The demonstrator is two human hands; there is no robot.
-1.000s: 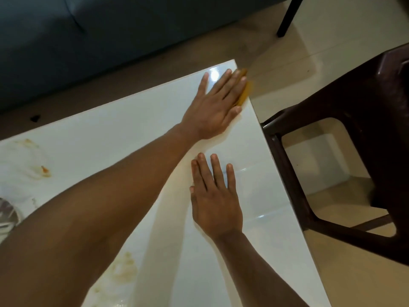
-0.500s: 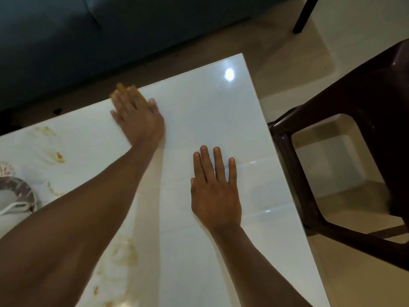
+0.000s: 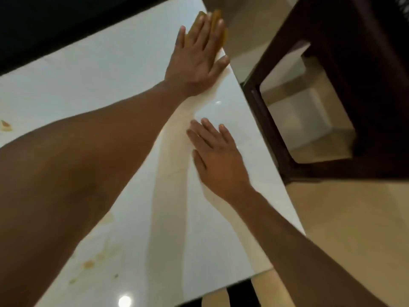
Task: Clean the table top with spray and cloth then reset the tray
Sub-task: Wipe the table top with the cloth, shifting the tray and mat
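Note:
My left hand (image 3: 197, 56) lies flat, fingers spread, pressing a yellow cloth (image 3: 215, 23) onto the white glossy table top (image 3: 99, 69) at its far right corner. Only the cloth's edges show beyond my fingertips. My right hand (image 3: 218, 160) rests palm down on the table near its right edge, holding nothing. Brownish stains (image 3: 88, 263) mark the near left part of the table, and a small orange stain (image 3: 5, 125) sits at the left edge of view. No spray bottle or tray is in view.
A dark brown chair (image 3: 332, 63) stands right beside the table's right edge. Beige floor (image 3: 354, 218) lies to the right and a dark sofa (image 3: 66, 18) runs behind the table's far edge.
My left hand has swept the cloth from the far middle of the table back to the far right corner. My right hand stays planted. The view has shifted right, so the objects at the left left the frame.

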